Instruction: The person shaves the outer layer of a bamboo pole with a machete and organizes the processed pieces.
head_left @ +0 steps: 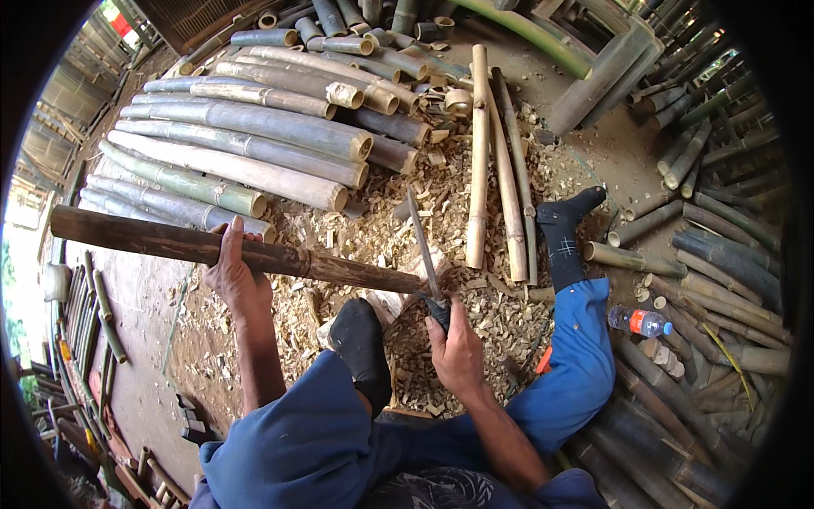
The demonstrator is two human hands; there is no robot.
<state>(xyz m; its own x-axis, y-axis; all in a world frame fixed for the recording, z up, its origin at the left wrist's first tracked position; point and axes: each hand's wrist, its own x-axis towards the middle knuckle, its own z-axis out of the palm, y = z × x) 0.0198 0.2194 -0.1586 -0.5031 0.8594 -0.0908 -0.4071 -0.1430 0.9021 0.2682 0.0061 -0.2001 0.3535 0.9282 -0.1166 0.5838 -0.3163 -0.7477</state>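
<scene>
My left hand [237, 276] is wrapped round a dark brown bamboo pole [144, 235], which slants from the upper left down to the middle. The pole's right end lies over a pale chopping log [392, 304]. In my right hand [459, 352] is the black handle of a long, narrow knife [422, 242]. Its blade points up and away, crossing close by the pole's right end; whether the two touch I cannot tell. My sock-covered left foot [359, 339] presses by the log, and my right leg stretches out to the right.
Wood chips [331, 318] cover the ground around the log. Thick bamboo lengths [246, 161] lie in rows at the far left. Three thin poles [479, 161] lie ahead. To the right are a plastic bottle [638, 321] and more stacked bamboo [729, 263].
</scene>
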